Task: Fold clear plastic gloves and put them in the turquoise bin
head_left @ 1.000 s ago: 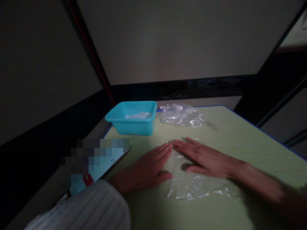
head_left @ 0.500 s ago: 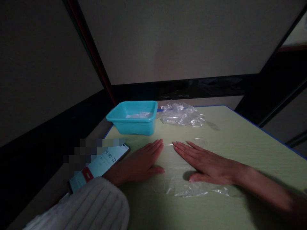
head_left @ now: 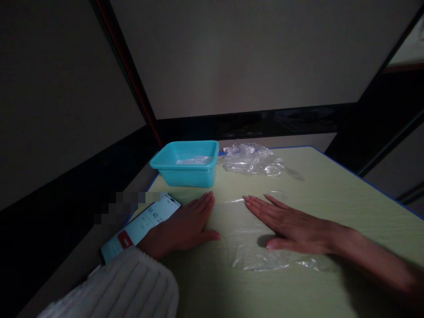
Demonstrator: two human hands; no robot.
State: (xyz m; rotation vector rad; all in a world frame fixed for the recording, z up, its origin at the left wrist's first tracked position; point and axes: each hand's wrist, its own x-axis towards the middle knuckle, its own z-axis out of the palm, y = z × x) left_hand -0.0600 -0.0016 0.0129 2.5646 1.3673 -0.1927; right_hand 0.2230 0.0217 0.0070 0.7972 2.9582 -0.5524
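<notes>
A thin clear plastic bag lies spread on the pale green tabletop, wrinkled along its near edge and hard to trace elsewhere. My right hand rests flat on it, fingers stretched out and thumb apart, holding nothing. At the left side of the bag, my left hand lies flat with its fingers together, straight, and its thumb out. Beyond my left hand stands a turquoise plastic basket with some whitish, see-through material inside. A crumpled heap of clear plastic bags sits to the right of the basket.
A phone showing a running timer lies at the table's left edge, partly behind my left wrist. The table has a blue rim. A pale wall panel with a dark band stands behind it.
My left hand has slid a little to the left and my right hand slightly to the right, so the gap between them is wider. Both remain flat.
</notes>
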